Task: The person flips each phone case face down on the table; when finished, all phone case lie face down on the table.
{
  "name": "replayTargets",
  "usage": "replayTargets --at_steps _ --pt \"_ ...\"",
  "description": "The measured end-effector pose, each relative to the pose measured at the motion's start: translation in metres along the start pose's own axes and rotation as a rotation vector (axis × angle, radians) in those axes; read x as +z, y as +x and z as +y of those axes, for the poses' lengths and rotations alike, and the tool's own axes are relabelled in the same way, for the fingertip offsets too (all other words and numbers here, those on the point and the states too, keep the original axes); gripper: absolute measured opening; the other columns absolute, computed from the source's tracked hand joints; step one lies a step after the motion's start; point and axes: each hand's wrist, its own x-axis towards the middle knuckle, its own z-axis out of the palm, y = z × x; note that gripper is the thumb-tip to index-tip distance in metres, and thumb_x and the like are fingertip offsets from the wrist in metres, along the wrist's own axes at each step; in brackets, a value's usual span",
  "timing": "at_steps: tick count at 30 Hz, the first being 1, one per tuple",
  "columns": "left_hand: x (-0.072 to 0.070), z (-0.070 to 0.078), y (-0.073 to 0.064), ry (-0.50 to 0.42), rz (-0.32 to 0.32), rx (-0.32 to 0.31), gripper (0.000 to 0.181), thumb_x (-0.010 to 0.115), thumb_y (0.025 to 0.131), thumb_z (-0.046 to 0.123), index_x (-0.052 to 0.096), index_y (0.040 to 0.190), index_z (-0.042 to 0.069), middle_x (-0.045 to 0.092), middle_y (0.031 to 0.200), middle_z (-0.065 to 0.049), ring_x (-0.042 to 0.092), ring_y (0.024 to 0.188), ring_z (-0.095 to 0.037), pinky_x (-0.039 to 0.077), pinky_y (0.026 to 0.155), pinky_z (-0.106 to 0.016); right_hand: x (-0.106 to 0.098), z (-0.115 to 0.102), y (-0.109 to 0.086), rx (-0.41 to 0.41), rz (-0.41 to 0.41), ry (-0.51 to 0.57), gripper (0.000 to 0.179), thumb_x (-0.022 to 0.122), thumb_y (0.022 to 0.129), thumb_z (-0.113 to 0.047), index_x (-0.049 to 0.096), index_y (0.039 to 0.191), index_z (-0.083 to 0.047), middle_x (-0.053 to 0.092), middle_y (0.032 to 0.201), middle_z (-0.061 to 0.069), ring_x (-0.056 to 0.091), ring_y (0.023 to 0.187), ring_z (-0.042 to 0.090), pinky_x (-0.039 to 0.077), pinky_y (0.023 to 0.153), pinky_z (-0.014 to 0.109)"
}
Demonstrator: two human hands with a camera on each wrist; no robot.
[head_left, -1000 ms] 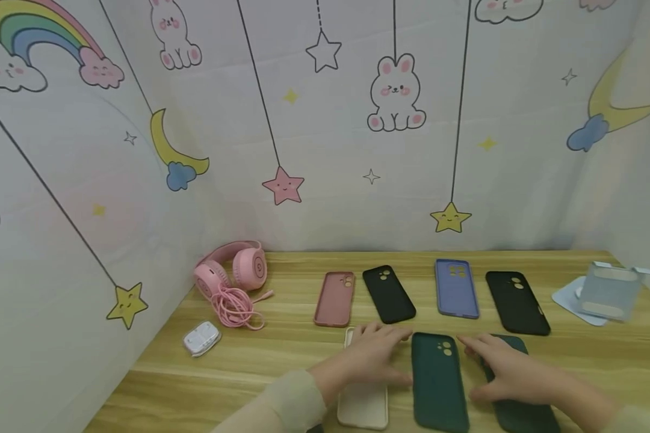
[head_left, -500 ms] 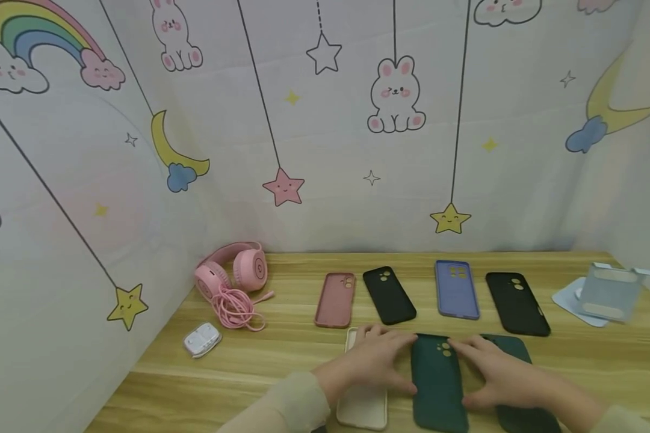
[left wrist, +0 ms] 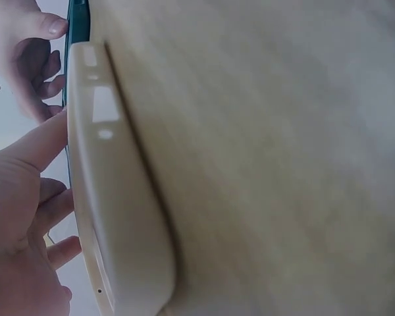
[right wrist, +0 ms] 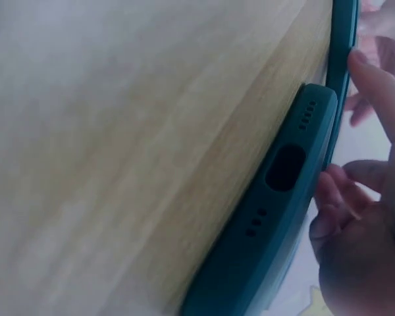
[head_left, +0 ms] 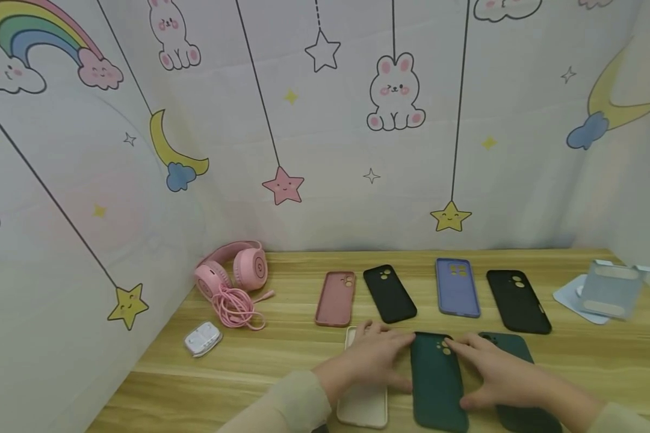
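Observation:
In the head view a dark green phone case (head_left: 439, 385) lies on the wooden table between both hands, its camera cutouts at the far end. My left hand (head_left: 376, 358) is over a cream phone case (head_left: 363, 412), fingers extended, index fingertip at the green case's far left corner and thumb near its left edge. My right hand (head_left: 501, 370) spans its right edge, index fingertip by the cutouts and thumb lower down. Under that hand lies a second dark green case (head_left: 517, 347), partly hidden; the right wrist view shows the port end of this case (right wrist: 276, 204) close up.
Behind stand a row of cases: pink (head_left: 336, 299), black (head_left: 390, 294), purple (head_left: 458, 288) and another black one (head_left: 519, 302). Pink headphones (head_left: 230, 270) with a coiled cable and a small white case (head_left: 203, 338) are at left. A pale blue stand (head_left: 609, 291) is at right.
Both hands have closed in on the middle green case, the right moving left until its fingertips meet the edge. The cases look unmoved apart from slight camera sway.

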Motion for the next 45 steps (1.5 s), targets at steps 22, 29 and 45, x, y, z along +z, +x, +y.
replayTargets --at_steps 22,29,45 --pt "-0.006 0.003 -0.001 -0.048 0.018 0.006 0.086 0.072 0.073 0.056 0.035 0.146 0.028 0.042 0.14 0.014 0.036 0.125 -0.018 0.02 0.103 -0.049 -0.006 -0.003 -0.001 -0.019 0.02 -0.039 0.111 0.075 0.066 -0.06 0.029 0.144 0.004 0.046 0.125 0.01 0.049 0.111 0.031 0.044 0.084 0.05" --pt "-0.008 0.003 -0.001 -0.054 0.035 0.021 0.087 0.071 0.073 0.057 0.034 0.146 0.029 0.042 0.14 0.014 0.036 0.123 -0.016 0.021 0.103 -0.051 -0.007 -0.006 -0.003 -0.014 0.004 -0.013 0.116 0.076 0.064 -0.06 0.024 0.145 0.005 0.05 0.122 0.008 0.05 0.109 0.032 0.043 0.084 0.051" --pt "-0.008 0.006 0.002 -0.154 0.09 0.045 0.084 0.068 0.076 0.058 0.03 0.147 0.034 0.037 0.144 0.012 0.033 0.127 -0.018 0.022 0.101 -0.053 -0.016 -0.018 0.0 0.054 -0.062 0.166 0.116 0.077 0.07 -0.051 0.011 0.149 0.001 0.059 0.115 0.017 0.061 0.096 0.031 0.047 0.077 0.053"
